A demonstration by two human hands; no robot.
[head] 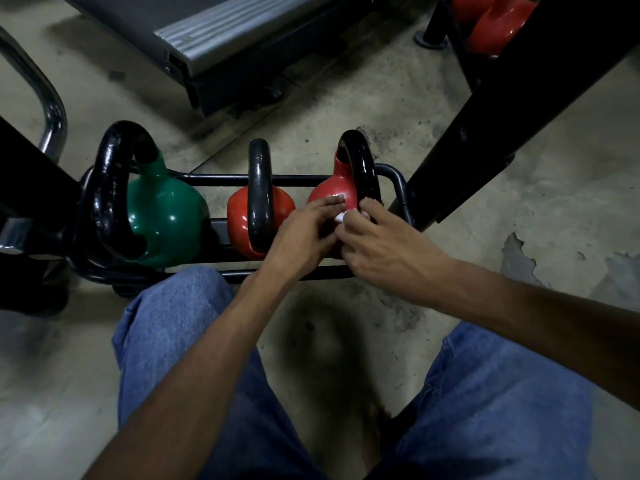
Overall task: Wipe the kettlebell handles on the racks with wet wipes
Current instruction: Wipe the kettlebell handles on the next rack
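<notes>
1. The green kettlebell (162,216), left of centre, has a smooth, glossy coating with bright highlights.
2. The middle red kettlebell (239,216) and the right red kettlebell (329,195) have the same shiny coat.
3. Their handles (260,188) are glossy black and slightly pitted.
4. The rack (304,180) is black metal tube with a duller sheen.
5. The wet wipe (341,217) is a white, matt scrap.
6. The floor (485,188) is rough, matt and stained, with its surface flaking at the right edge.
7. The jeans (173,323) are blue denim cloth.
8. At upper left, a bent tube (52,109) is polished chrome.
9. The treadmill trim (221,32), at the top, is ribbed, silvery metal.

Treadmill (221,46) — worn concrete floor (346,109)
</notes>
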